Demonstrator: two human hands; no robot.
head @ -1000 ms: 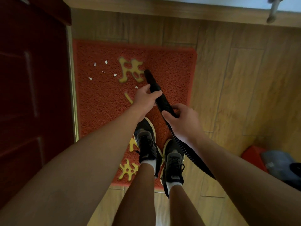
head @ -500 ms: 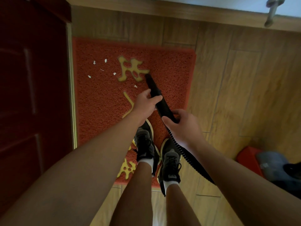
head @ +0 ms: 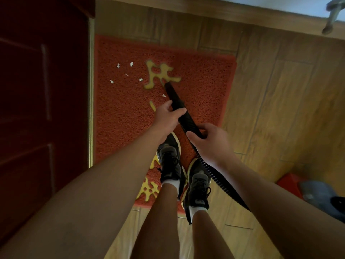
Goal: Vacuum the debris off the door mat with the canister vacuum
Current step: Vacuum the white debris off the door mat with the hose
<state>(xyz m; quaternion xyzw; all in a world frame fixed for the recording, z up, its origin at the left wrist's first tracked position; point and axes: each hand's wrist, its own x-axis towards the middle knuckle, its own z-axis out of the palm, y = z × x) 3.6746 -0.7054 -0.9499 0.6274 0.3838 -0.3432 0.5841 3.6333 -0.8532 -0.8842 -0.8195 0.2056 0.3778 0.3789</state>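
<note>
A person stands at the near end of a red door mat (head: 205, 75) in dark shoes (head: 170, 161) and looks straight down. The left hand (head: 167, 117) grips the black vacuum hose (head: 189, 122) near its front end. The thumb lies on one side and the fingers curl over the other, just where the ribbed part meets the smooth nozzle (head: 171, 92). The right hand (head: 212, 142) grips the same hose just behind, fingers wrapped round it. From there the hose runs back and to the right, past the right shoe, and passes out of sight under the right forearm.

The nozzle slants forward and left, its tip at the lower edge of a yellow character (head: 160, 73) printed on the mat (whether it touches the pile cannot be told). Small white scraps (head: 118, 65) lie scattered on the mat left of the tip, between the character and the mat's left edge. One more sits just beside the nozzle.

A dark red door (head: 43, 90) fills the left side, with a brass strip (head: 91, 90) between it and the mat. The floor (head: 280, 109) is wooden. A blurred red and grey object (head: 317, 193) sits at the right edge, and a metal handle (head: 331, 17) shows at top right.
</note>
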